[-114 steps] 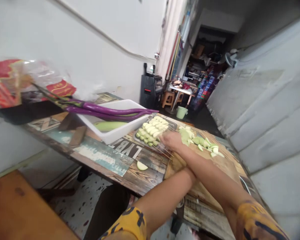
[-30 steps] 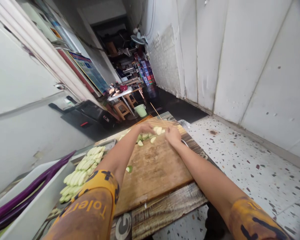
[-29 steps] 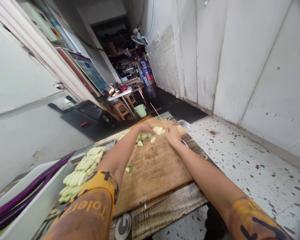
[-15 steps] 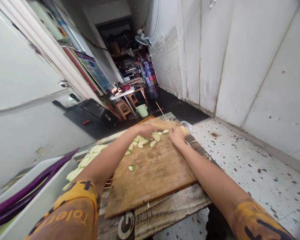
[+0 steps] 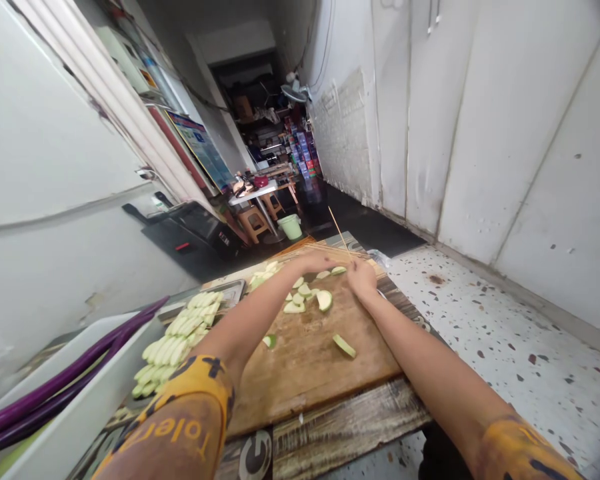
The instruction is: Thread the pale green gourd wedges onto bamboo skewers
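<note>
Bamboo skewer [image 5: 338, 231] pinched in right hand [image 5: 362, 277] | left hand [image 5: 316, 261] closed over slices [image 5: 307, 293] | cutting board [image 5: 310, 360] beneath

Only one view is given here, head-mounted, so nothing is shared with a second camera. The scene is looked down on from above and behind the forearms, tilted hard, so the wooden cutting board [image 5: 305, 353] is seen close up in the lower middle. The left hand [image 5: 316, 260] and right hand [image 5: 362, 277] are caught at the board's far end. Beyond them a long corridor is taken in, walls leaning inward.
</note>
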Tool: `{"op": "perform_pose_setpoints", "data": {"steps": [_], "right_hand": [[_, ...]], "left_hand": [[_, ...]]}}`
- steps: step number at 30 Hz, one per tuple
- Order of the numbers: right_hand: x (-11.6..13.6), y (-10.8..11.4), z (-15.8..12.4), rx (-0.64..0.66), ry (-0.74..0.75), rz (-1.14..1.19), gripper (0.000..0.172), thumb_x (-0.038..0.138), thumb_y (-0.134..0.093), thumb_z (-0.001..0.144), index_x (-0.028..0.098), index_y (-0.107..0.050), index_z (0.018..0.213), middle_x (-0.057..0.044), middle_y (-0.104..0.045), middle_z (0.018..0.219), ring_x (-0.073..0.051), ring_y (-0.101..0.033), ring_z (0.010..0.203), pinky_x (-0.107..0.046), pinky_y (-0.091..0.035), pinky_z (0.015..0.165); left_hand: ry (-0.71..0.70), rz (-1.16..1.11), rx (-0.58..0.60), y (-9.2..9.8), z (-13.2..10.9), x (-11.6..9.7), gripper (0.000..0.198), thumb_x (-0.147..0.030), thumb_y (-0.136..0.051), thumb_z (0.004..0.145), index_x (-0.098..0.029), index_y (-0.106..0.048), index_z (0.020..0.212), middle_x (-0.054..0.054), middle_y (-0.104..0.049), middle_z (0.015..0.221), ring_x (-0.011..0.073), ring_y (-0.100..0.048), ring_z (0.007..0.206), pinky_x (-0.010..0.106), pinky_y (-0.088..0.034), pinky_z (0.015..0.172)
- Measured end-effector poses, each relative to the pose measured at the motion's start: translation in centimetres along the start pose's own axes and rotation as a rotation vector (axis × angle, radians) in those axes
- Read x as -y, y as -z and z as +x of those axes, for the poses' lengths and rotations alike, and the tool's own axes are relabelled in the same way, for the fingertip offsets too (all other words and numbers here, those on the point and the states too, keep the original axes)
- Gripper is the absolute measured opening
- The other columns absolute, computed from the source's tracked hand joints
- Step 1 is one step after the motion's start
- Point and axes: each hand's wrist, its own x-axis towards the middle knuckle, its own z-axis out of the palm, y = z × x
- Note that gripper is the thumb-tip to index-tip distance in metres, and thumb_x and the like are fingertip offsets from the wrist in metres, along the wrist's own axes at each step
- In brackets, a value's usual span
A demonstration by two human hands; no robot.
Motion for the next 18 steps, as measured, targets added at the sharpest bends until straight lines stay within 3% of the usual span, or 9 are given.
{"op": "perform_pose_setpoints", "data": {"steps": [3,7,14,18], "right_hand": [[-0.1,-0.1,0.1,-0.003,-0.005,0.004,0.031,0.028,-0.034,0.085,0.016,-0.063,0.088,-0.01,-0.066,0.089,-0.019,-0.059,0.084,-0.025,-0.04,0.07],[-0.3,-0.3,0.2,-0.001,-0.019,0.011,0.03,0.025,-0.034,0.085,0.016,-0.063,0.087,-0.01,-0.066,0.09,-0.019,-0.059,0.085,-0.025,-0.041,0.071],[-0.2,-0.3,0.2,-0.006,-0.015,0.034,0.032,0.028,-0.034,0.086,0.016,-0.063,0.092,-0.01,-0.066,0.091,-0.019,-0.059,0.087,-0.025,-0.041,0.072],[-0.2,-0.4,0.3,-0.01,-0.024,0.031,0.031,0.027,-0.035,0.085,0.014,-0.064,0.09,-0.011,-0.066,0.09,-0.019,-0.059,0.086,-0.025,-0.04,0.071]], "left_hand": [[0.077,-0.028,0.02,-2.1,2.0,-1.6,0.068,-0.067,-0.029,0.074,-0.015,-0.064,0.1,0.013,-0.059,0.115,0.0279,-0.052,0.107,0.034,-0.038,0.089],[0.118,-0.07,-0.023,-3.1,3.3,-2.9,0.051,-0.054,-0.045,0.072,-0.014,-0.065,0.095,0.011,-0.064,0.103,0.0252,-0.058,0.093,0.031,-0.043,0.08],[-0.053,-0.151,-0.027,-3.4,4.2,-2.6,0.03,-0.028,-0.049,0.071,-0.014,-0.067,0.091,0.004,-0.066,0.094,0.0176,-0.057,0.084,0.025,-0.044,0.076],[-0.14,-0.174,-0.027,-3.1,3.4,-2.0,0.029,-0.028,-0.048,0.072,-0.018,-0.067,0.093,-0.001,-0.066,0.09,0.0139,-0.056,0.082,0.022,-0.042,0.075]]}}
